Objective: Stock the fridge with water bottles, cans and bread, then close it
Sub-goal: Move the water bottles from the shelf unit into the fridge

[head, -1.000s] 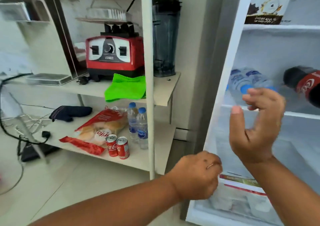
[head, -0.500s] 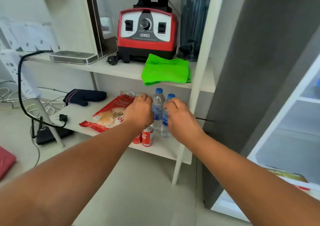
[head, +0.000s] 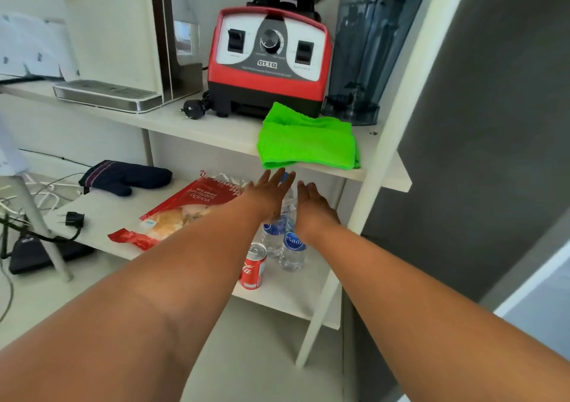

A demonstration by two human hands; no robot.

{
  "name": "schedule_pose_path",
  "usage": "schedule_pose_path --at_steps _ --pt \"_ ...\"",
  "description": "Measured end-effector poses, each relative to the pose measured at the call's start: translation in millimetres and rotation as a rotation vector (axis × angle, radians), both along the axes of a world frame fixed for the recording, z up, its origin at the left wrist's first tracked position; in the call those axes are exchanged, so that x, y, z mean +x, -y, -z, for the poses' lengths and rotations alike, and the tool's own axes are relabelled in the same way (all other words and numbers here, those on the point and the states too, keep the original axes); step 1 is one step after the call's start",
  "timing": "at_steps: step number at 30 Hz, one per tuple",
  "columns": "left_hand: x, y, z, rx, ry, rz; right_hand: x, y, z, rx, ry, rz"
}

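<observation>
1. Both hands have pushed further in over the lower shelf since half a second ago, and the view has swung left, so the fridge interior is now all but out of frame at 4 o'clock.
2. Left hand and right hand flank the two water bottles; the fingers of both are stretched out and apart, clamped on nothing yet.
3. Left to stock, as far as shows: both water bottles, the Coca-Cola can just at 7 o'clock of the bottles, and the red bread bag lying flat at their 9 o'clock. I judge the task well short of half done, with the door yet to be closed.
4. Hidden or unclear:
   - bottle tops and caps sit mostly behind the hands, so whether palms touch plastic I cannot tell;
   - the left forearm may cover a second can;
   - fridge contents cannot be checked from this view.
5. Upper shelf holds a red blender base, its dark jug and a green cloth, none of which belongs to the task.
</observation>
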State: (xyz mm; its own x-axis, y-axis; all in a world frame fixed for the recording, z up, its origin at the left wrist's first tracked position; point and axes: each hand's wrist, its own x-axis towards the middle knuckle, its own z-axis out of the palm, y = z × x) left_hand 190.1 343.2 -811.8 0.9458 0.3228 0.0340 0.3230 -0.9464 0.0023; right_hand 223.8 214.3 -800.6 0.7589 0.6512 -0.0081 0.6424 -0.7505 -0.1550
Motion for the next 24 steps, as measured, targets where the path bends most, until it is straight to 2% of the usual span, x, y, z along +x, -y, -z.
schedule_pose_path --at_steps 3,7,11,17,24 --pt "0 -5 1 0.01 0.096 0.046 -2 4 3 0.015 0.129 0.01" --pt "-4 0 2 -0.032 0.2 0.006 -9 9 4 0.022 0.131 0.053" --pt "-17 18 6 -0.201 0.153 -0.025 -35 21 2 -0.003 0.152 -0.056" --pt "-32 49 4 -0.224 0.158 0.036 -93 56 14 -0.019 0.2 -0.234" --pt "-63 95 -14 -0.357 0.262 0.002 -137 107 7 -0.022 0.182 -0.268"
